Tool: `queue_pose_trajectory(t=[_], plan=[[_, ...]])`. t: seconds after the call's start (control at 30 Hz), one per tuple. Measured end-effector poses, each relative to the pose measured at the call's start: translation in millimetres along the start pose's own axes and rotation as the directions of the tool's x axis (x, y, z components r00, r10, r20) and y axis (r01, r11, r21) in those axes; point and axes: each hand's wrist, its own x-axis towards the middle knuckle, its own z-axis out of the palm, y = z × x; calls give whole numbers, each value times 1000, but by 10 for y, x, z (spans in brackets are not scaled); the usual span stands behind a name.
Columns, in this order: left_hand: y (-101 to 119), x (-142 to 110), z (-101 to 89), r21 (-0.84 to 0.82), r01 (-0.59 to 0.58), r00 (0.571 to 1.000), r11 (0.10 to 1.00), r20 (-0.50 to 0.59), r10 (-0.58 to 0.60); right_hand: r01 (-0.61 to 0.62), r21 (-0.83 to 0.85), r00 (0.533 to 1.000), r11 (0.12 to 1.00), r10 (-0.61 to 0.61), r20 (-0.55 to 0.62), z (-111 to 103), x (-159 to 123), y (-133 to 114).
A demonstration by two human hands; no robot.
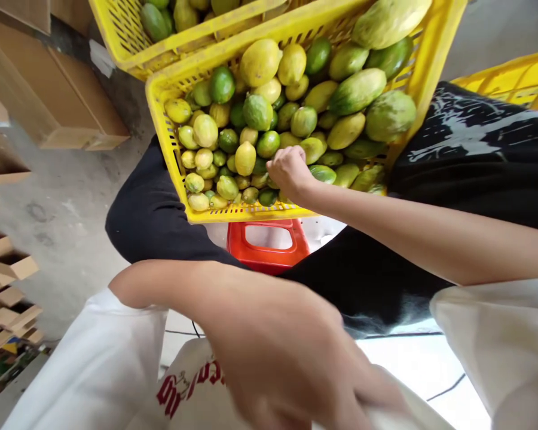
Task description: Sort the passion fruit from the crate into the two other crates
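With curled right hand (289, 170) over fruit (245, 159) in yellow crate (233, 216) and blurred left hand (302, 355) before white shirt (190, 364); cannot tell either grip.

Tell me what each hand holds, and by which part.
That cannot be told: the right hand curls among green and yellow oval fruits in a yellow slatted plastic crate, its grasp hidden; the left hand is too blurred.
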Motion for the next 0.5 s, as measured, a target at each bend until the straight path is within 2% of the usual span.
queue_pose_trajectory(t=[0.03, 0.07, 0.1, 0.13, 0.17, 0.2, 0.23, 0.27, 0.37, 0.5], plan=[[-85, 47, -11, -8, -55, 998, 998, -14, 55, 32, 1, 999, 999, -32, -28, 3, -10, 8], [-190, 109, 5, 30, 94, 994, 995, -65, -92, 68, -8, 997, 998, -68, -47, 4, -20, 18], [-312, 175, 43, 71, 403, 908, 912, -154, -389, 103, -21, 993, 994, -104, -50, 4, -27, 30], [-448, 233, 94, 78, 666, 738, 742, -220, -638, 131, -34, 990, 991, -133, -41, 4, -31, 45], [-592, 272, 150, 64, 844, 526, 533, -296, -797, 154, -45, 988, 987, -155, -25, 4, -32, 64], [-739, 287, 202, 34, 929, 359, 369, -331, -873, 171, -57, 985, 984, -172, -8, 2, -31, 86], [-883, 277, 246, 10, 957, 276, 291, -345, -897, 183, -74, 983, 980, -183, 9, -2, -30, 109], [-1017, 245, 281, -1, 960, 262, 279, -337, -904, 188, -96, 982, 977, -186, 27, -11, -29, 131], [-1322, 94, 351, 24, 944, 314, 328, -355, -880, 181, -158, 981, 971, -168, 94, -70, -38, 186], [-1490, -23, 481, 47, 943, 327, 328, -293, -899, 188, -142, 971, 972, -162, 178, -189, -83, 219]])
